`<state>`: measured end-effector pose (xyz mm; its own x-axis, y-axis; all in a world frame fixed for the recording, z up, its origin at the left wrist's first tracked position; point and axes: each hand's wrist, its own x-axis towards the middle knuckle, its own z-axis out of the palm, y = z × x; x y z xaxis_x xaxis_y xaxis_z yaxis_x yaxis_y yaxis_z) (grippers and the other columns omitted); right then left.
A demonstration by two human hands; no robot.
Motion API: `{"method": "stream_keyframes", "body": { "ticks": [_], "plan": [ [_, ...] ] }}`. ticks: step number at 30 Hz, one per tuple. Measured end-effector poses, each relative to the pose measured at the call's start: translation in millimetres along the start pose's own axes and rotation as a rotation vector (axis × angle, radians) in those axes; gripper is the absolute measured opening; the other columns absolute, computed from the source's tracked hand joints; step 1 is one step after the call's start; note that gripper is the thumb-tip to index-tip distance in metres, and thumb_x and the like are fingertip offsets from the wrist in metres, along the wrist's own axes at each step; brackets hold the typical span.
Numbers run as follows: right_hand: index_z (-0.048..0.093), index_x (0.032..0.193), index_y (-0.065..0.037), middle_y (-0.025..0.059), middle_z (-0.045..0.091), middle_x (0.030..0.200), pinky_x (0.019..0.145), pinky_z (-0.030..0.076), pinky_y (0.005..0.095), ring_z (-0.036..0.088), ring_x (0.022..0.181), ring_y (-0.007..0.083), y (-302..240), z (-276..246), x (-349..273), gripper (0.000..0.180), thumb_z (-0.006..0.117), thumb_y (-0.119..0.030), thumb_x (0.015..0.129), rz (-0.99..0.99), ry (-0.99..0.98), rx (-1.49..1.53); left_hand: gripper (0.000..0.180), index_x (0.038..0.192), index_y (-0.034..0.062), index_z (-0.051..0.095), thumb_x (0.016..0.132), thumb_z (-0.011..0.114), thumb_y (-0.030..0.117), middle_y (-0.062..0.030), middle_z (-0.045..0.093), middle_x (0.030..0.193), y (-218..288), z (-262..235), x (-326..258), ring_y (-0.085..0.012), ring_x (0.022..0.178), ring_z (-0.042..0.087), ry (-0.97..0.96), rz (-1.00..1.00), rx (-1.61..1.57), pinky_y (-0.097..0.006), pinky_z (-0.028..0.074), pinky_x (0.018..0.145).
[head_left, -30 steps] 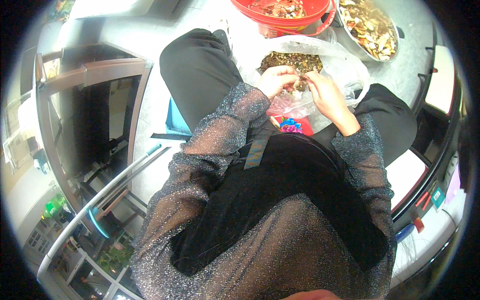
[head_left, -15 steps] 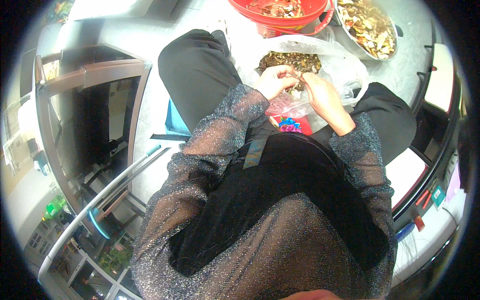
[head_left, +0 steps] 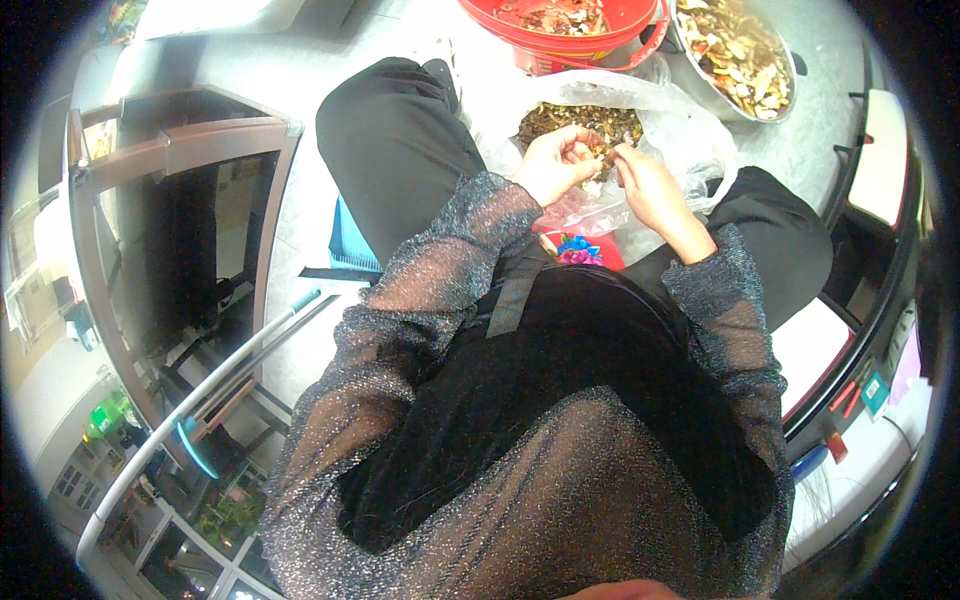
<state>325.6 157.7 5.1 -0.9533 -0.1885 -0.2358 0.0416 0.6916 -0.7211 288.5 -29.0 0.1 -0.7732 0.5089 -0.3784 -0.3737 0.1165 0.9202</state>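
Over an open clear plastic bag (head_left: 688, 135), my two hands are held close together with a small gap between the fingertips. My left hand (head_left: 552, 172) is closed in a pinch on a small yellow-brown piece (head_left: 597, 152), too small to name. Beside it, my right hand (head_left: 658, 200) has its thumb and fingers pressed together; whatever they may hold is hidden. Inside the bag lies a heap of small dark brown bits (head_left: 548, 118), partly covered by my hands.
Beyond the bag stand a red bucket (head_left: 640, 30) with scraps in it and a metal pot (head_left: 700, 98) full of pale yellow-brown pieces. A blue dustpan (head_left: 350, 240) is left of my leg. A red item with blue flowers (head_left: 580, 250) lies before my lap.
My hands have drawn slightly apart, the right one shifting a little right and down. The small yellow-brown piece at my left fingertips now shows more clearly.
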Motion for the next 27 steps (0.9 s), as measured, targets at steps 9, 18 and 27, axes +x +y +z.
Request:
{"method": "stream_keyframes", "body": {
  "ticks": [9,18,27],
  "plan": [
    [0.059,0.099,-0.002,0.0022,0.062,0.079,0.064,0.046,0.0267,0.057,0.069,0.01,4,-7,4,0.02,0.055,-0.02,0.09,0.174,-0.08,0.551,0.046,0.117,0.0006,0.053,0.074,0.069,0.008,-0.0032,0.059,0.072,16,7,-10,-0.0129,0.066,0.057,0.19,0.216,0.42,-0.027,0.047,0.064],
    [0.062,0.093,-0.004,0.0021,0.061,0.076,0.061,0.047,0.0271,0.056,0.068,0.0093,-8,-16,9,0.024,0.062,-0.027,0.086,0.156,-0.146,0.553,0.051,0.119,0.0008,0.051,0.072,0.068,0.01,-0.0087,0.058,0.08,28,11,-11,-0.0225,0.074,0.059,0.165,0.358,0.637,-0.034,0.049,0.071],
    [0.061,0.089,-0.006,-0.0003,0.059,0.074,0.058,0.042,0.024,0.051,0.063,0.008,8,-86,36,0.02,0.062,-0.025,0.084,0.192,0.141,0.3,0.037,0.114,0.0035,0.054,0.08,0.065,0.011,-0.0033,0.061,0.082,64,-7,22,-0.0142,0.077,0.059,0.204,0.454,0.606,-0.029,0.048,0.073]
  ]
}}
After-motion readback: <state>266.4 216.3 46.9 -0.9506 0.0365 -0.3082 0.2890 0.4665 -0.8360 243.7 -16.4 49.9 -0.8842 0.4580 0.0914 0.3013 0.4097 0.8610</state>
